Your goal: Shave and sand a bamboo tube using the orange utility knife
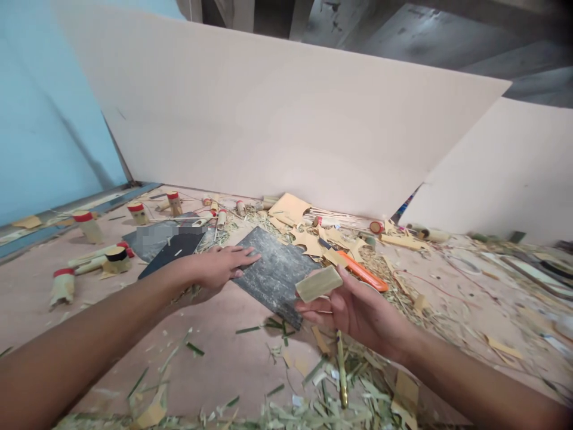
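Note:
My left hand (220, 266) lies with its fingers stretched out over the left edge of a worn dark grey sheet (280, 269) that looks like sandpaper. Above the sheet's right side, my right hand (364, 310) grips a short pale bamboo piece (319, 284) between thumb and fingers. Behind that hand lies an orange-handled utility knife (362, 272) among cardboard scraps. A brass-coloured pen-like stick (342, 370) rests on the shavings below my right hand.
Bamboo tubes with red bands (88, 227) stand and lie at the left, near a black-topped one (117, 261). Cut yellow card (290, 207) and thin sticks (344, 219) lie by the white board (286, 113). Green shavings (286, 415) cover the front of the pinkish work surface (215, 370).

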The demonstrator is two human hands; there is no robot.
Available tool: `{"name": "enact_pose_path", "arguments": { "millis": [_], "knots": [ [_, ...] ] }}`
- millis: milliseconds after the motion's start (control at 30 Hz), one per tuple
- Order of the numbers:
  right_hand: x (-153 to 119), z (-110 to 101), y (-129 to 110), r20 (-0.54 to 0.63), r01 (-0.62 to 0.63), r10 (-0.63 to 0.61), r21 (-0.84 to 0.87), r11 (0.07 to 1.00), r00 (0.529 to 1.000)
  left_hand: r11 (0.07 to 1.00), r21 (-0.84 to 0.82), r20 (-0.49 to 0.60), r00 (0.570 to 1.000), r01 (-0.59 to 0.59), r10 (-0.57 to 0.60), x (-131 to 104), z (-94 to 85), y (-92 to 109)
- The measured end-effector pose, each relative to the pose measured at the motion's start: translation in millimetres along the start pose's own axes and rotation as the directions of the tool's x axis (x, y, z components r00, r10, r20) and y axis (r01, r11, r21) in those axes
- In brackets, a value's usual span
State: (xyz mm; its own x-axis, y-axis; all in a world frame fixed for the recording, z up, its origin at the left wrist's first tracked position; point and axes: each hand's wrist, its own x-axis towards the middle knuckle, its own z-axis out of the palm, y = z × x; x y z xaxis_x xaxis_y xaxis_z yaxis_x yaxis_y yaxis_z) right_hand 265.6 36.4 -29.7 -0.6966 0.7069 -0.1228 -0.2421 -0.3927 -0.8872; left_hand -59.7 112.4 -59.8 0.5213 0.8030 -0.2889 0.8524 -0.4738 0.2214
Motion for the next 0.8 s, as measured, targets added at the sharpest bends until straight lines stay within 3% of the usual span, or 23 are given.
{"name": "enact_pose_path", "arguments": {
  "millis": [267,367,433,500,567,633,667,733,800],
  "knots": [
    [13,8,-1,0.046,0.058,-0.056,-0.04,0.998,0.997,1.0,0.009,-0.003,1.0,0.007,-0.007,0,-1.1,2],
    [16,7,-2,0.039,0.096,-0.091,-0.134,0.986,0.995,1.0,0.012,-0.003,1.0,0.011,-0.011,0,-0.3,2],
    [19,4,-3,0.028,0.105,-0.102,-0.299,0.948,0.994,1.0,0.006,-0.005,1.0,0.014,-0.014,0,0.6,1],
    [26,-2,-5,0.034,0.14,-0.147,-0.579,0.803,0.988,1.0,-0.001,-0.011,1.0,0.007,-0.007,0,1.0,1],
    [35,-10,-3,0.109,0.209,-0.224,-0.844,0.494,0.969,1.0,-0.006,-0.013,1.0,0.001,-0.001,-1,0.7,2],
    [45,-18,1,0.212,0.269,-0.287,-0.947,0.175,0.934,1.0,-0.007,-0.011,1.0,-0.001,0.001,0,0.0,2],
    [49,-21,4,0.245,0.278,-0.302,-0.958,0.07,0.921,1.0,-0.009,-0.01,1.0,0.0,0.0,0,-0.3,2],
    [54,-24,10,0.283,0.29,-0.3,-0.957,-0.021,0.911,1.0,-0.015,-0.014,1.0,0.0,0.0,1,-0.6,2],
    [57,-25,12,0.336,0.338,-0.225,-0.941,-0.03,0.915,1.0,-0.021,-0.019,1.0,-0.006,0.006,2,-0.3,1]
  ]
}}
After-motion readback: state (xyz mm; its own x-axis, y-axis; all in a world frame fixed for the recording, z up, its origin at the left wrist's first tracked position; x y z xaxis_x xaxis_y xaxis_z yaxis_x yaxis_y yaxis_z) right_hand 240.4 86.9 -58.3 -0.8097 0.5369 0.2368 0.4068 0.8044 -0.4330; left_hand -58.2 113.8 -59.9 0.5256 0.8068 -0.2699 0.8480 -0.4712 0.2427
